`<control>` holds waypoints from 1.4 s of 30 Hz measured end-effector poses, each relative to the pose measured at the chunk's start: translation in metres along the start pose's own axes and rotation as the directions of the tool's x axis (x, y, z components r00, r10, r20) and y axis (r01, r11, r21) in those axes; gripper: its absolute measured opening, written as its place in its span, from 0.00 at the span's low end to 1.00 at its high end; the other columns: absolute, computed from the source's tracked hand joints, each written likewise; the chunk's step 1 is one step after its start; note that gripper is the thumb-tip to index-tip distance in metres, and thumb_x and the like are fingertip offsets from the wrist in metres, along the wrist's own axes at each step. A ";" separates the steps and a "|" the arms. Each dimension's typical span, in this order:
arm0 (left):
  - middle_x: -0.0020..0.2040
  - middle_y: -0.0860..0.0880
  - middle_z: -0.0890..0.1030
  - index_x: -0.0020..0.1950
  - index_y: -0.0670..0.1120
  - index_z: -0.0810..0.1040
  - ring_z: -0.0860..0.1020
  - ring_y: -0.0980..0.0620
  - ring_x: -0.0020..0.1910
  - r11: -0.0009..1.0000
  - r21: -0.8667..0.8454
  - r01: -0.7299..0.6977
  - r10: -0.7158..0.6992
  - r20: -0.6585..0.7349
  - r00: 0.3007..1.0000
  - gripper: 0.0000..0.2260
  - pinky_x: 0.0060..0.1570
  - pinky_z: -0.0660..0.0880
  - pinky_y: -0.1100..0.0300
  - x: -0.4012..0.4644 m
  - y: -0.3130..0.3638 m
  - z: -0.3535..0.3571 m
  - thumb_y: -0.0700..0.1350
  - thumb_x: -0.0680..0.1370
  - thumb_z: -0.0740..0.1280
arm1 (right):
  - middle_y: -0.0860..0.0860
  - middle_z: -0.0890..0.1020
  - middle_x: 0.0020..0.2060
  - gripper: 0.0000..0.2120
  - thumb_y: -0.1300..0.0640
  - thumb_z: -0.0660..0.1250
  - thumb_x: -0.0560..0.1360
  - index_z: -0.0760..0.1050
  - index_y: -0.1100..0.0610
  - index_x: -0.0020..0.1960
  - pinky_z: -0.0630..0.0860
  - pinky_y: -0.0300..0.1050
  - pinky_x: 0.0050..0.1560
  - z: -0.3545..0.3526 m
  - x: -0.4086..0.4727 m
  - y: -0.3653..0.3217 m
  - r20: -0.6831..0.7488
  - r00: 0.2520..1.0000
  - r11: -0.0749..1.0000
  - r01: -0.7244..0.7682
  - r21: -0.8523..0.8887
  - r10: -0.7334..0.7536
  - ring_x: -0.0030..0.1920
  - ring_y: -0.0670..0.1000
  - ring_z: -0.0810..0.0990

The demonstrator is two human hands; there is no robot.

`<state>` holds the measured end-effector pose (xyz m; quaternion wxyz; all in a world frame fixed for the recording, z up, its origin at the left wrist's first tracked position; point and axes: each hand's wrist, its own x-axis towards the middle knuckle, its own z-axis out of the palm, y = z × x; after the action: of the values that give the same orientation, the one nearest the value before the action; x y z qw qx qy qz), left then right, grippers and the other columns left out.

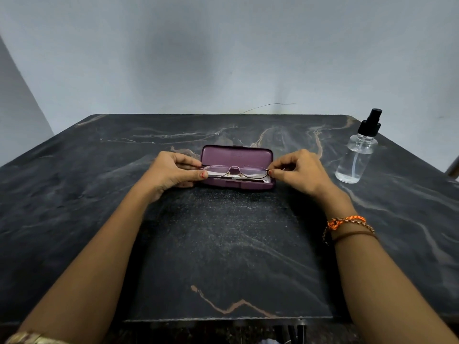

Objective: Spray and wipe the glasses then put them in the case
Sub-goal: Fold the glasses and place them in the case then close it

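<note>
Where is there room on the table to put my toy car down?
Bare table lies left of the left hand, and between both arms in front of the case. It is crowded where the right hand and left hand hold the glasses, and tighter near the spray bottle.

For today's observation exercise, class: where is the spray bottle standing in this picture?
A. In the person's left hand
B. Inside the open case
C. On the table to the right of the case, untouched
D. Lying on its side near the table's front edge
C: the spray bottle stands upright on the table, right of the case, while both hands hold the glasses.
</note>
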<state>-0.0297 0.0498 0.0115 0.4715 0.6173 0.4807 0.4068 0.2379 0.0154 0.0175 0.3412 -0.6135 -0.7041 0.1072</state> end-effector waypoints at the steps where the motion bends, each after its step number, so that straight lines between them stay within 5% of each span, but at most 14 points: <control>1: 0.36 0.50 0.84 0.43 0.44 0.81 0.82 0.58 0.35 1.000 0.006 0.006 -0.006 0.016 1.000 0.19 0.29 0.77 0.67 0.001 0.000 -0.001 0.43 0.54 0.76 | 0.47 0.82 0.34 0.06 0.58 0.69 0.69 0.83 0.53 0.43 0.75 0.43 0.44 0.000 0.000 0.000 0.004 1.000 1.000 0.003 -0.018 -0.003 0.39 0.48 0.79; 8: 0.45 0.47 0.81 0.45 0.47 0.76 0.79 0.54 0.40 0.996 0.081 -0.033 0.031 0.035 0.999 0.24 0.40 0.77 0.63 0.000 0.000 0.001 0.43 0.51 0.77 | 0.46 0.79 0.33 0.04 0.52 0.68 0.70 0.77 0.52 0.41 0.77 0.49 0.44 0.004 0.000 0.005 -0.080 0.996 0.995 -0.041 0.091 0.049 0.36 0.47 0.76; 12: 0.49 0.44 0.79 0.50 0.47 0.70 0.78 0.52 0.36 0.997 0.076 -0.021 0.017 0.048 0.999 0.29 0.41 0.77 0.57 0.001 -0.001 0.001 0.40 0.52 0.77 | 0.47 0.77 0.51 0.31 0.41 0.72 0.64 0.70 0.53 0.63 0.72 0.40 0.46 0.005 0.001 0.009 -0.021 0.992 0.945 -0.114 0.306 0.127 0.45 0.45 0.76; 15: 0.50 0.44 0.79 0.58 0.45 0.67 0.79 0.50 0.37 0.996 0.087 -0.015 0.010 0.062 0.998 0.37 0.42 0.77 0.56 0.000 -0.001 0.000 0.39 0.53 0.77 | 0.49 0.71 0.64 0.54 0.35 0.73 0.51 0.60 0.52 0.72 0.74 0.46 0.58 0.007 0.002 0.009 0.130 0.987 0.902 -0.145 0.408 0.100 0.58 0.51 0.74; 19: 0.49 0.46 0.78 0.63 0.48 0.65 0.79 0.52 0.36 0.996 0.089 -0.032 0.024 0.090 0.996 0.42 0.39 0.77 0.59 -0.001 -0.001 0.000 0.41 0.51 0.77 | 0.46 0.69 0.63 0.58 0.43 0.77 0.47 0.56 0.51 0.73 0.77 0.36 0.52 0.009 0.003 0.009 0.233 0.972 0.871 -0.102 0.480 -0.014 0.55 0.46 0.77; 22: 0.49 0.47 0.77 0.65 0.49 0.64 0.79 0.52 0.36 0.993 0.108 -0.054 0.041 0.115 0.992 0.44 0.40 0.79 0.58 -0.002 -0.001 0.001 0.41 0.51 0.77 | 0.44 0.65 0.65 0.63 0.44 0.78 0.44 0.53 0.50 0.74 0.74 0.41 0.55 0.009 0.004 0.009 0.217 0.976 0.895 -0.067 0.441 -0.034 0.56 0.45 0.74; 30: 0.46 0.50 0.76 0.67 0.49 0.64 0.79 0.62 0.31 0.984 0.154 -0.091 0.073 0.122 0.990 0.41 0.33 0.76 0.70 -0.002 0.000 0.002 0.36 0.58 0.77 | 0.47 0.65 0.65 0.54 0.62 0.81 0.54 0.55 0.50 0.72 0.75 0.43 0.52 0.008 0.004 0.007 0.225 0.971 0.910 -0.025 0.414 -0.076 0.56 0.49 0.74; 37: 0.47 0.48 0.77 0.60 0.52 0.72 0.77 0.54 0.40 0.977 0.180 -0.117 0.093 0.138 0.986 0.30 0.37 0.77 0.70 -0.001 -0.002 0.001 0.37 0.61 0.77 | 0.55 0.74 0.57 0.37 0.69 0.78 0.57 0.63 0.41 0.52 0.79 0.46 0.49 0.008 0.002 0.005 0.212 0.968 0.845 0.002 0.534 -0.136 0.53 0.53 0.78; 40: 0.48 0.49 0.77 0.58 0.53 0.73 0.78 0.55 0.40 0.975 0.180 -0.133 0.107 0.147 0.983 0.29 0.38 0.77 0.70 -0.002 -0.002 0.001 0.39 0.61 0.77 | 0.50 0.75 0.52 0.33 0.71 0.76 0.58 0.66 0.41 0.47 0.79 0.38 0.43 0.008 0.003 0.007 0.209 0.965 0.828 0.015 0.560 -0.159 0.49 0.51 0.79; 42: 0.48 0.51 0.78 0.56 0.53 0.75 0.78 0.56 0.40 0.974 0.170 -0.149 0.123 0.156 0.980 0.28 0.40 0.77 0.69 -0.002 -0.001 0.001 0.41 0.58 0.77 | 0.48 0.74 0.50 0.29 0.70 0.76 0.58 0.68 0.43 0.45 0.79 0.43 0.46 0.009 0.003 0.008 0.209 0.965 0.841 0.022 0.540 -0.160 0.49 0.52 0.78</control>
<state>-0.0299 0.0477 0.0099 0.4181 0.7169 0.4367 0.3473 0.2388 0.0224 0.0074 0.4127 -0.4420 -0.7118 0.3572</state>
